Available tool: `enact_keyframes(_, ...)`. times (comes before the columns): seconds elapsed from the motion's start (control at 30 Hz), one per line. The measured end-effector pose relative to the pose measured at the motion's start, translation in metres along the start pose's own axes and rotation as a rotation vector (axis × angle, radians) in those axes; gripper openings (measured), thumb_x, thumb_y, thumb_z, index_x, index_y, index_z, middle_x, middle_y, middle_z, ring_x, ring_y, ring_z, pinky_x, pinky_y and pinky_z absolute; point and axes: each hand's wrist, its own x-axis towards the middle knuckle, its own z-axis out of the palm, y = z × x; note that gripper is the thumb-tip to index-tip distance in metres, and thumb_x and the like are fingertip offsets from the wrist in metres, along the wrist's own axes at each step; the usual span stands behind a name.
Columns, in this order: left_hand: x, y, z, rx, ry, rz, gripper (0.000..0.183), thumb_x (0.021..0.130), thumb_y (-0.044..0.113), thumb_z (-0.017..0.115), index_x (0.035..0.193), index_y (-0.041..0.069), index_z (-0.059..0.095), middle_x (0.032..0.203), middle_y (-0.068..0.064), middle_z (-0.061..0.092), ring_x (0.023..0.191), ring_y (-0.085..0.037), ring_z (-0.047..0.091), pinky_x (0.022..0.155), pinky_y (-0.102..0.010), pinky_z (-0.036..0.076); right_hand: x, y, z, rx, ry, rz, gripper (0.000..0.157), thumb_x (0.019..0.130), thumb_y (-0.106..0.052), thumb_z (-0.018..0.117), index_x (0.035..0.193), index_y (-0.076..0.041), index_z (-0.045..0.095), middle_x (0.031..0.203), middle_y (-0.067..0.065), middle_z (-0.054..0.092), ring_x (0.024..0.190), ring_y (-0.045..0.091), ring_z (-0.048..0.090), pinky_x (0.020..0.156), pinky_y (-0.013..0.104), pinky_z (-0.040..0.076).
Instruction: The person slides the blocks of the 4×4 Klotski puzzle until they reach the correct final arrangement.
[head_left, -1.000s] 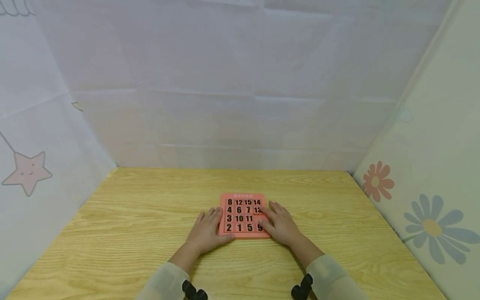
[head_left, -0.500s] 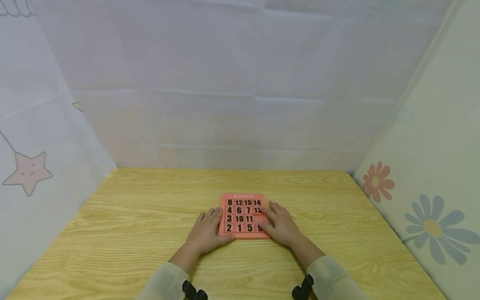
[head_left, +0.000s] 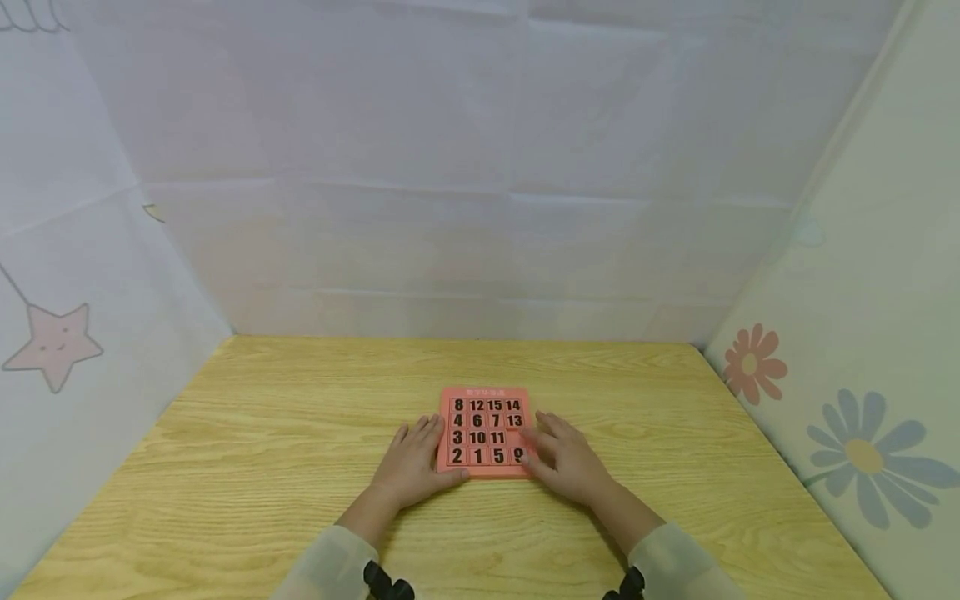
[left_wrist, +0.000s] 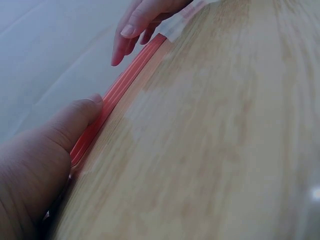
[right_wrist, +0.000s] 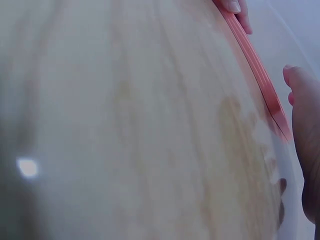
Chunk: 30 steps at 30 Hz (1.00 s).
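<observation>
A pink number slide puzzle (head_left: 486, 427) lies flat on the wooden table in the head view, black numerals on its tiles. Its gap is at the right end of the third row, between tile 13 (head_left: 514, 421) and tile 9 (head_left: 517, 455). My left hand (head_left: 411, 467) holds the puzzle's left side, thumb at the near left corner; the left wrist view shows that thumb (left_wrist: 82, 117) against the pink edge. My right hand (head_left: 570, 462) hovers at the right side, fingers loosely bent, fingertips by the gap and tile 9. It grips nothing; whether a fingertip touches is unclear.
The light wooden table (head_left: 300, 400) extends around the puzzle. Pale cloth walls stand behind (head_left: 480, 208) and at both sides, with a star print (head_left: 54, 346) on the left and flower prints (head_left: 865, 457) on the right.
My right hand has drawn back slightly toward the right and toward me, uncovering more of tiles 13 and 9. The left hand and the puzzle stay in place.
</observation>
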Motion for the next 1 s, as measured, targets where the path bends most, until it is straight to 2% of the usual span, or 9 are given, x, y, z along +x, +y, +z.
enact_keyframes(0.4, 0.001, 0.0, 0.001, 0.0, 0.0, 0.001, 0.107, 0.08, 0.075, 0.058, 0.155, 0.005, 0.027, 0.16, -0.013, 0.03, 0.151, -0.032, 0.022, 0.125, -0.053, 0.012, -0.013, -0.009, -0.001, -0.004, -0.01, -0.089, 0.04, 0.096, -0.047, 0.056, 0.129, -0.027, 0.067, 0.153, 0.011, 0.044, 0.144, 0.037, 0.036, 0.114, 0.062, 0.032)
enact_keyframes(0.7, 0.0, 0.001, -0.001, 0.008, 0.0, 0.003, 0.105, 0.081, 0.073, 0.058, 0.155, 0.005, 0.028, 0.16, -0.013, 0.03, 0.151, -0.032, 0.022, 0.125, -0.053, 0.011, -0.011, -0.01, -0.002, -0.013, -0.022, -0.088, 0.043, 0.096, -0.047, 0.054, 0.131, -0.024, 0.065, 0.154, 0.014, 0.041, 0.144, 0.041, 0.032, 0.115, 0.064, 0.028)
enact_keyframes(1.0, 0.0, 0.001, 0.0, -0.004, 0.003, -0.002, 0.105, 0.08, 0.073, 0.06, 0.154, 0.005, 0.029, 0.159, -0.013, 0.032, 0.15, -0.032, 0.024, 0.125, -0.053, 0.013, -0.006, -0.005, 0.003, -0.004, -0.047, -0.029, 0.048, 0.096, -0.054, 0.051, 0.137, -0.03, 0.059, 0.157, 0.01, 0.037, 0.148, 0.036, 0.027, 0.118, 0.061, 0.024)
